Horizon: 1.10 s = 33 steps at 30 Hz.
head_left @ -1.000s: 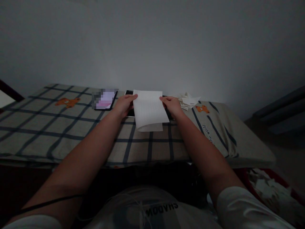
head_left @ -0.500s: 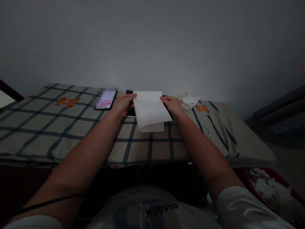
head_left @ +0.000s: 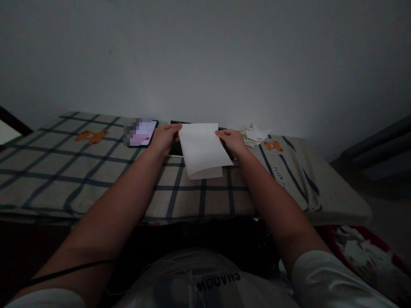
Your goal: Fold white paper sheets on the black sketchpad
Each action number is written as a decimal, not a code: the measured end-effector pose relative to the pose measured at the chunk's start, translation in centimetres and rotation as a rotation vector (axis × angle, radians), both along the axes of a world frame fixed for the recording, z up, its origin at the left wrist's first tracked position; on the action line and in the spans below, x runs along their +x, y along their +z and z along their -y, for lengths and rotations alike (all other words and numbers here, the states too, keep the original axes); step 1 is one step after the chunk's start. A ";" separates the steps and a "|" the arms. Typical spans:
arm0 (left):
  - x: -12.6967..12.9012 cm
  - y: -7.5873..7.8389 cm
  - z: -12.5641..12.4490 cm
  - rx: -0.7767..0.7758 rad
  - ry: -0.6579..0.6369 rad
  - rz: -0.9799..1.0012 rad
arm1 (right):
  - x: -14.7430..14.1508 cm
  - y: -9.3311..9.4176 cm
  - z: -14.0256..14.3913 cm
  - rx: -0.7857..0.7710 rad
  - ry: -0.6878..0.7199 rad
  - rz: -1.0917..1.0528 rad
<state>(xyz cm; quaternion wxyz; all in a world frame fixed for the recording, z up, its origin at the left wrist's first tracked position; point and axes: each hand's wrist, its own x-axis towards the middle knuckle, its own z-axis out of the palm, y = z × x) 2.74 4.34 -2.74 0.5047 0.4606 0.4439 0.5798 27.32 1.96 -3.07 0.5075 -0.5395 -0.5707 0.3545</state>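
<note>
The person's left hand (head_left: 164,139) is nearly closed, thumb on top and fingers bent under, pinching the far left corner of a sheet of lined paper (head_left: 203,147). Over on the other edge, the right hand (head_left: 234,141) has the same sort of pinch, a little below the far right corner, its fingers curled in. So the paper sits between the two hands, out in front of the person; its near end bends round in a loose curl, with one corner flaring off to the right. From here I can't tell whether that curl touches anything below.

Under the paper and both hands lies a flat black object (head_left: 176,149) with a pale near edge and a row of small light marks along its far side; most of it is covered. Just left of the left hand there's a phone (head_left: 150,134), its screen lit, part of it blurred out. Just beyond the right hand is a loose heap of white paper pieces (head_left: 254,136).

All of this is on a counter spread with a checked cloth (head_left: 105,171), printed with orange bears, one at each side. Behind it rises a plain grey wall (head_left: 205,64). Down by the person's right side, a red bin (head_left: 369,234) holds a pile of paper scraps (head_left: 361,252).
</note>
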 end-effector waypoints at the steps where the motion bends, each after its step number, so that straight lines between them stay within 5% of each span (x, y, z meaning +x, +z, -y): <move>1: 0.0 0.0 0.0 0.015 0.031 -0.002 | 0.0 0.0 0.0 0.007 -0.008 0.019; 4: 0.1 -0.1 0.0 0.023 0.059 0.020 | 0.0 -0.1 0.0 0.026 -0.039 0.051; 12: 0.1 -0.2 0.2 -0.135 -0.219 0.000 | 0.9 -0.9 -1.1 0.061 -0.128 -0.034; 22: 0.2 -0.5 0.1 -0.061 -0.114 -0.042 | 0.9 -0.7 -1.0 0.087 -0.092 -0.037; 28: 0.2 -0.3 0.4 -0.159 -0.258 -0.041 | 1.4 -1.5 -1.9 0.128 -0.122 -0.044; 33: 0.0 -0.4 0.2 -0.195 -0.216 -0.102 | 1.2 -1.2 -1.7 0.078 -0.100 -0.081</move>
